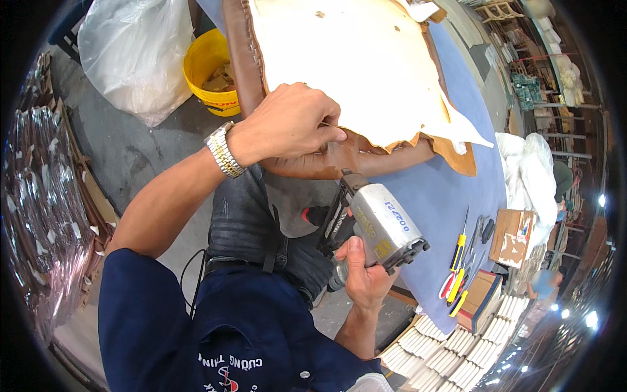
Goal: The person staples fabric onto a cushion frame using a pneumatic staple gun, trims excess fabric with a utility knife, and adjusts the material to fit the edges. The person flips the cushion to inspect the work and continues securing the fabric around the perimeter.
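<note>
A brown leather-covered seat panel (372,160) lies with its pale underside up on the blue table. My left hand (290,121) is closed at its near edge, thumb and fingers pinching the brown leather beside the white lining (339,65). My right hand (362,277) grips a pneumatic staple gun (385,225) with a silver body. The gun's nose points at the panel's near rim, to the right of my left hand. Whether the nose touches the leather I cannot tell. A loose leather flap (454,153) hangs at the panel's right corner.
On the blue tabletop (428,209) at the right lie yellow-handled screwdrivers (459,251) and red-handled scissors (450,285). Beside them stands a cardboard box (511,238). A yellow bucket (206,65) with scraps and a plastic bag (137,59) stand far left.
</note>
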`<state>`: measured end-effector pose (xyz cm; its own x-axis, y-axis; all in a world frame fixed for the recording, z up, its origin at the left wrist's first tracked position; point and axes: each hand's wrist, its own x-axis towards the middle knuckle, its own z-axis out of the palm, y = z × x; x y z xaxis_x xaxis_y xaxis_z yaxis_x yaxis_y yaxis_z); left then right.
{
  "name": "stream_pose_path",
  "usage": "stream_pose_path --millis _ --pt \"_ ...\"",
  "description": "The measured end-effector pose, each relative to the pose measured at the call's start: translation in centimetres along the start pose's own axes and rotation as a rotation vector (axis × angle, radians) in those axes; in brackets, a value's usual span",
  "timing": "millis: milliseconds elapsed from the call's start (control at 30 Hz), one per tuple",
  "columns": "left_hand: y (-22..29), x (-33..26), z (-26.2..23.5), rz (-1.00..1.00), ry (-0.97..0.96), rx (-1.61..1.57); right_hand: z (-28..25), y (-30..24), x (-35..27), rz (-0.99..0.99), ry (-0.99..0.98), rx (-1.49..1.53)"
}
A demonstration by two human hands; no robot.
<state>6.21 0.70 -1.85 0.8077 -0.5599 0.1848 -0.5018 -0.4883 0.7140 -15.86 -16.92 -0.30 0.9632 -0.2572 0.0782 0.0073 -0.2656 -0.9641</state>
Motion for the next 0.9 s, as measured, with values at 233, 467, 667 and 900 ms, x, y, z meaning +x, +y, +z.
stream_pose_path --millis 233,467,667,900 --pt "-0.1 0.0 0.1 0.018 0.038 -0.044 0.9 0.6 1.5 -0.106 -0.122 -0.417" --pt "-0.4 -0.7 0.6 0.016 0.019 -0.053 2.2 -1.1 1.6 0.093 -0.037 -0.472" --pt "-0.7 -1.0 0.4 0.134 0.044 -0.098 2.0 -1.9 2.9 0.093 -0.134 -0.476" --pt "-0.1 -0.5 -1.5 0.138 -0.005 0.029 -0.2 0.1 0.3 0.061 -0.085 -0.213"
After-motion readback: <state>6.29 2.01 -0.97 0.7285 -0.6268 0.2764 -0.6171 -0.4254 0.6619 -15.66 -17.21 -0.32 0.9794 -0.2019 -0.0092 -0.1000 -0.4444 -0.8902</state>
